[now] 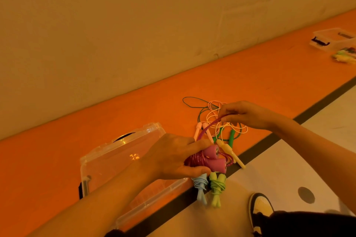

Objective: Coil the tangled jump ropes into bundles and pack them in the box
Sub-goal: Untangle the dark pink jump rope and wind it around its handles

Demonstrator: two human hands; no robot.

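Note:
My left hand (177,157) grips the two magenta handles (215,159) of a jump rope with part of its cord wound round them. My right hand (244,114) pinches the free magenta cord (209,126), stretched taut between both hands. Beneath lies a tangle of pink, green and yellow ropes (217,119) on the orange floor. A coiled blue rope bundle (200,186) and a coiled green bundle (216,186) lie beside the clear plastic box (107,167), which sits under my left forearm.
A wall runs along the back of the orange floor strip. A second clear box (331,41) and a small colourful pile (344,56) sit far right. A dark stripe borders the pale floor, where my shoe (260,210) rests.

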